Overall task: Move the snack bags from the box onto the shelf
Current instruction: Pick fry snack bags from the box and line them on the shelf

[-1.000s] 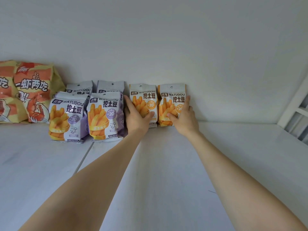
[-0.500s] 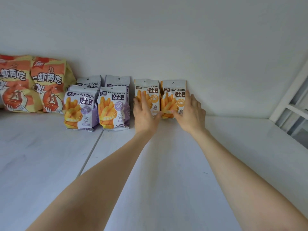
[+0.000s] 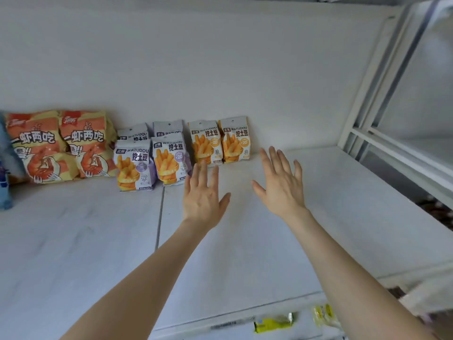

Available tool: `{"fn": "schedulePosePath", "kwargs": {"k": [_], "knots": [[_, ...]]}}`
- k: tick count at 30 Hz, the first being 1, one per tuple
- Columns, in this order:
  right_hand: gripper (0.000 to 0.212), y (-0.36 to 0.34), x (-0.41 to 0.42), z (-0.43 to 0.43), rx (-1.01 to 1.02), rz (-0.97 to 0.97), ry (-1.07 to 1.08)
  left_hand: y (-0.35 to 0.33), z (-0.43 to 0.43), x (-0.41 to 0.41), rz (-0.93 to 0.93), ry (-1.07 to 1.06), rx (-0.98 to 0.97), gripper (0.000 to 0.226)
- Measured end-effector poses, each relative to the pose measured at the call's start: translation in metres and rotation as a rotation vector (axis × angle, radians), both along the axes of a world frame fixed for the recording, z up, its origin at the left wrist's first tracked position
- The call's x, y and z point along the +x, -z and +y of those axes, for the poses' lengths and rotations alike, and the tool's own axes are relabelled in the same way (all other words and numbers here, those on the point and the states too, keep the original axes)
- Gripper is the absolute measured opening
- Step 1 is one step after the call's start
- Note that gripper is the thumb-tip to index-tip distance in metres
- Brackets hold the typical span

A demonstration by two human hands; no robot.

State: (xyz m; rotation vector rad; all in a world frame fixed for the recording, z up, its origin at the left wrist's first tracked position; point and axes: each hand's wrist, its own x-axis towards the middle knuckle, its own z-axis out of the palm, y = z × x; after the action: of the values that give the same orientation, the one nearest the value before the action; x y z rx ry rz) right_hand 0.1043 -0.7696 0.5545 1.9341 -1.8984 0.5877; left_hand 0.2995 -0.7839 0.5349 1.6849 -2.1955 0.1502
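Observation:
Two orange-and-white potato-stick bags [image 3: 205, 143] [image 3: 234, 139] stand upright against the back wall of the white shelf [image 3: 257, 241]. Left of them stand purple-and-white bags of the same brand, two in front [image 3: 133, 165] [image 3: 171, 160] and two behind. My left hand [image 3: 202, 196] hovers with straight spread fingers in front of the orange bags, holding nothing. My right hand [image 3: 282, 182] is likewise spread and empty, just right of and below the rightmost bag. Neither hand touches a bag.
Two large orange shrimp-snack bags [image 3: 58, 146] lean on the wall at far left, beside a blue item [image 3: 5, 168] at the edge. White shelf posts [image 3: 367, 106] rise at right. Yellow packets [image 3: 274, 321] lie below the shelf's front edge.
Both hands have let go of the two orange bags and pulled back toward me with fingers spread. The view has tilted down and right, showing the shelf's front edge.

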Motion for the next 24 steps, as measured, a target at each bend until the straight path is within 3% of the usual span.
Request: {"fn": "schedulePosePath", "kwargs": {"k": [6,11,24], "knots": [[0.076,-0.001,0.025,0.114,0.009,-0.008,0.138,-0.019,0.089,0.018,-0.132,0.175,0.021,0.076],[0.075,-0.008,0.042,0.220,0.049,-0.050,0.257,-0.020,0.173,0.035,-0.104,0.321,-0.120,0.068],[0.072,0.040,0.110,0.492,0.113,-0.120,0.656,0.021,0.363,0.051,-0.073,0.754,-0.036,0.067]]}}
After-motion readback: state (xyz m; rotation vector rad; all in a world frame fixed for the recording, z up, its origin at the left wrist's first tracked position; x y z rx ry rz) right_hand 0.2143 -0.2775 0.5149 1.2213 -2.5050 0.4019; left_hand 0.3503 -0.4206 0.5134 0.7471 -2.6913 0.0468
